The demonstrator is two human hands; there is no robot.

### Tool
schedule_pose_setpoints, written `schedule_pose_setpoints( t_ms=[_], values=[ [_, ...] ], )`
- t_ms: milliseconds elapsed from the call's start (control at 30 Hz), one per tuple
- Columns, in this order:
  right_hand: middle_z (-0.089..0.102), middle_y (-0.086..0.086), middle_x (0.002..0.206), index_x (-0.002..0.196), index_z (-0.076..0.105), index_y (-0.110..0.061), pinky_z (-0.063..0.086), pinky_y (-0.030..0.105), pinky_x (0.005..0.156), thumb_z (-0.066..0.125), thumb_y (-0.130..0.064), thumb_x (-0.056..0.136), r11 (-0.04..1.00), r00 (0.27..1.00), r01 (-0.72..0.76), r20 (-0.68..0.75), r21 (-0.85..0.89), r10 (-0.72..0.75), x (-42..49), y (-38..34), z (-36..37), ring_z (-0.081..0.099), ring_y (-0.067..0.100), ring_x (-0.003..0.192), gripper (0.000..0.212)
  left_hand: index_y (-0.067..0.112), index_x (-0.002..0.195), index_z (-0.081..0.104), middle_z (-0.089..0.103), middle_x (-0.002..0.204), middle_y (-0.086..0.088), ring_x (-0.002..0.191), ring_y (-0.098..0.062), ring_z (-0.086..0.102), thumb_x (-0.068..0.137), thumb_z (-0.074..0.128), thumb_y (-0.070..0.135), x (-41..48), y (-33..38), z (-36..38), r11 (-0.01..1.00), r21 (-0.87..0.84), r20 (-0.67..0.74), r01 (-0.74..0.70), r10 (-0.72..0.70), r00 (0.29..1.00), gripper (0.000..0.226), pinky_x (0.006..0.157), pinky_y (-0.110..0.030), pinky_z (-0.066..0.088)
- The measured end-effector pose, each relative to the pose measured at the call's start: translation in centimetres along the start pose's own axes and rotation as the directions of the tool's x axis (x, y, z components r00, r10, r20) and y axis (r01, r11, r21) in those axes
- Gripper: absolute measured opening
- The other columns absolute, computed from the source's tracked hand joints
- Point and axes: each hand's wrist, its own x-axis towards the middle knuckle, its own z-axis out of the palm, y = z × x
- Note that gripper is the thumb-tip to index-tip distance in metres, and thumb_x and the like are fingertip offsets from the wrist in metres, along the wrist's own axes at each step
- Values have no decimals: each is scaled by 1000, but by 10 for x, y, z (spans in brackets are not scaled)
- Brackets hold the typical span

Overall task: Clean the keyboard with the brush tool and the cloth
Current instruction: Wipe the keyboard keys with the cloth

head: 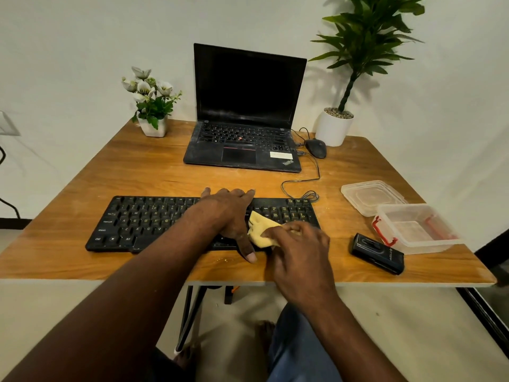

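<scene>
On the wooden table (82, 260), the left hand (228, 213) lies flat, fingers spread, across the matte black keyboard (143, 221); at its four o'clock, the right hand (298, 248) bunches a soft yellow cloth (260, 230) against the keys.

Laptop (245, 111) behind keyboard (143, 221)
</scene>
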Motion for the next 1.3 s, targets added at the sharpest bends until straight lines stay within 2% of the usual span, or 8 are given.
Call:
schedule_pose_setpoints(
  t_ms=[233,433,567,867,1033,1067,1167,1300],
  values=[
    [60,0,131,127,62,-42,28,43,111,64,-19,94,974,974,-225,23,18,224,20,29,-12,44,20,133,41,28,164,-15,1,174,2,159,-33,6,52,86,75,-2,2,-2,1000,1,11,12,-12,1000,158,124,-67,2],
    [60,-1,131,128,64,-36,27,44,113,64,-14,90,987,987,-147,60,-65,151,4,20,-13,40,19,135,44,29,164,-14,1,174,2,159,-33,5,52,87,74,0,2,0,1000,-4,8,11,-11,1000,157,124,-67,2],
    [57,0,137,132,60,-37,24,41,116,61,-17,92,977,978,-199,45,-82,203,20,16,-7,36,17,141,45,30,164,-14,0,174,2,159,-33,5,53,87,74,0,2,-1,1000,3,13,14,-14,1000,157,124,-67,3],
    [67,2,115,120,70,-30,37,46,104,69,-9,83,990,991,-136,-4,-46,136,2,9,-3,50,24,125,43,30,163,-15,0,174,2,159,-33,4,52,87,75,1,2,1,1000,1,5,17,-17,1000,158,124,-67,2],
    [55,4,136,129,62,-38,33,40,111,63,-19,95,963,962,-270,29,-20,271,27,26,-4,44,21,134,40,29,164,-14,1,174,1,159,-33,5,53,88,73,-2,3,0,1000,-7,-2,13,-13,1000,157,124,-67,3],
    [58,4,133,129,63,-36,39,41,107,62,-18,96,957,959,-285,25,53,284,32,28,-6,49,21,128,38,29,164,-14,1,174,1,159,-33,5,53,88,72,-3,3,0,1000,-9,0,14,-14,1000,156,124,-67,3],
    [69,0,105,121,66,-29,50,33,69,58,-15,99,873,925,-335,-55,354,377,48,34,-21,62,14,87,27,29,164,-13,2,174,1,159,-33,5,53,88,72,-4,4,0,1000,-9,-2,16,-16,1000,157,124,-68,3],
    [70,-3,96,122,64,-24,48,30,63,55,-16,100,844,890,-347,-140,408,434,70,40,-34,62,8,76,25,29,164,-12,2,174,1,159,-33,6,53,89,71,-4,4,0,1000,-14,1,16,-16,1000,156,124,-67,3]
  ],
)
